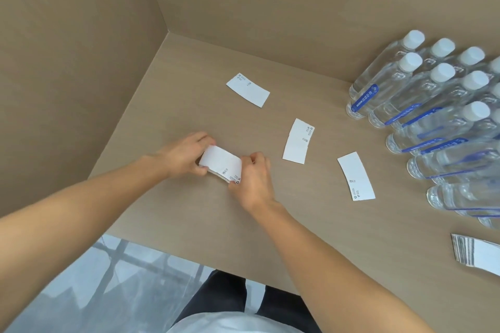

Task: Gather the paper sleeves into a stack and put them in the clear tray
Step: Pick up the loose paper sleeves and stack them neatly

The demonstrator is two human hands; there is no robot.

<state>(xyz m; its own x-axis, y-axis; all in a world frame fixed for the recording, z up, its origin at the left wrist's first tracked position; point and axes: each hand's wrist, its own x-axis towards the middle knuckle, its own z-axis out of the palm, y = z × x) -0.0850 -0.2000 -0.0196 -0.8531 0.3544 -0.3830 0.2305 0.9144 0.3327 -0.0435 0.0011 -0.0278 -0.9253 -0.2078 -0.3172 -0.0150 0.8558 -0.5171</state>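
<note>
A small stack of white paper sleeves [221, 163] sits just above the tan table, pinched between both hands. My left hand [184, 155] grips its left end and my right hand [254, 178] grips its right end. Three single white sleeves lie flat on the table: one far back [248, 90], one in the middle [298, 141], one to the right [356, 176]. A thicker stack of sleeves [476, 255] lies at the right edge, partly cut off. No clear tray is visible.
Several clear water bottles with white caps and blue labels [422, 94] crowd the table's right side. Tan walls [81, 62] close the table on the left and at the back. The table's front edge [189, 257] runs above my legs and a glossy floor.
</note>
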